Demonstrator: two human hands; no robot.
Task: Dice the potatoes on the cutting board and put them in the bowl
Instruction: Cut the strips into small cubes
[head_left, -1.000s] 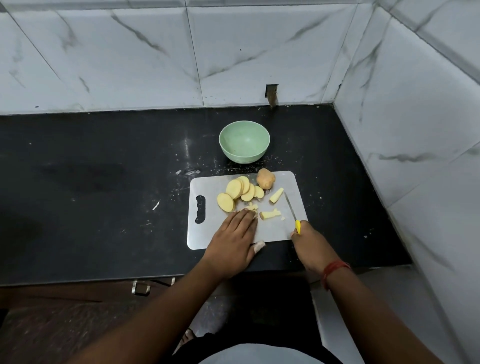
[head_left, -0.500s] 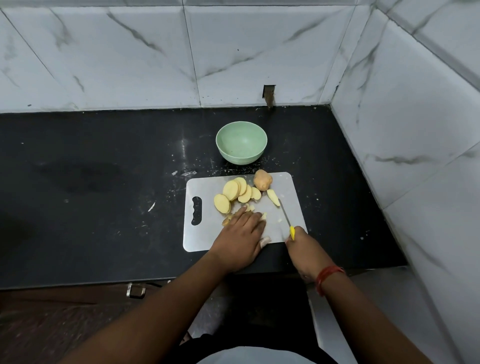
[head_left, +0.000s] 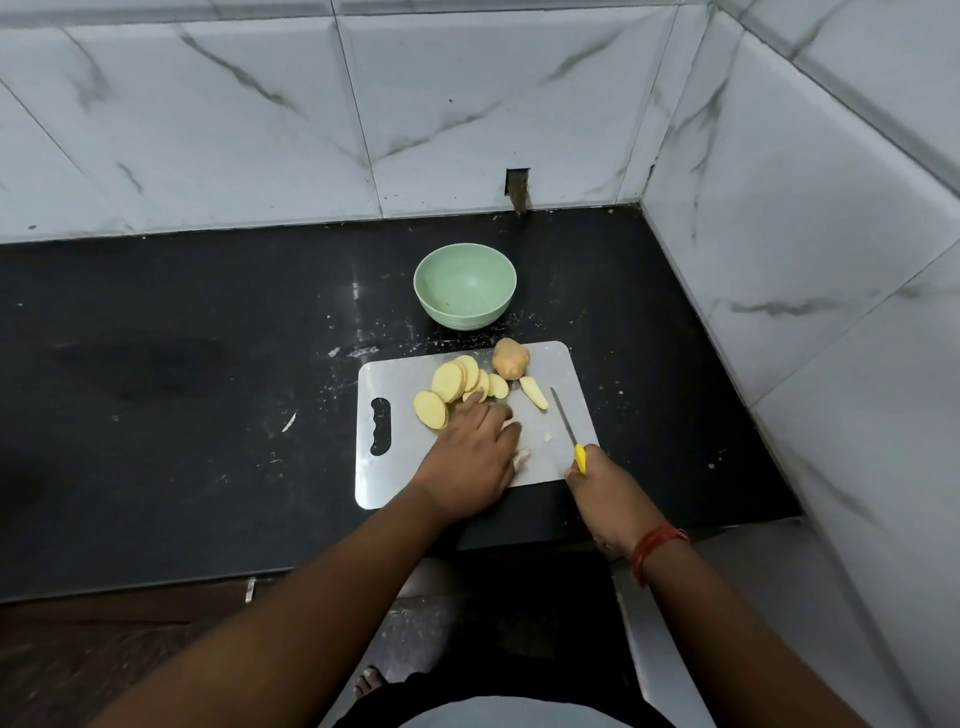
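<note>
Left hand (head_left: 470, 457) lies palm-down mid-board, fingers together and reaching toward the slices (head_left: 460, 387); probably gathering cut bits underneath, but those are hidden, so whether it pinches anything I cannot tell. Right hand (head_left: 605, 491) wraps the yellow handle at the board's (head_left: 563, 364) near right corner. Knife (head_left: 566, 428) is parked clear of the left hand, long axis front-to-back, tip toward the bowl (head_left: 465, 293). Uncut end (head_left: 510, 358) at the board's far edge. Bowl just behind the board, no potato in it.

Left hand (head_left: 475, 452) covers potato pieces; grip unclear.
</note>
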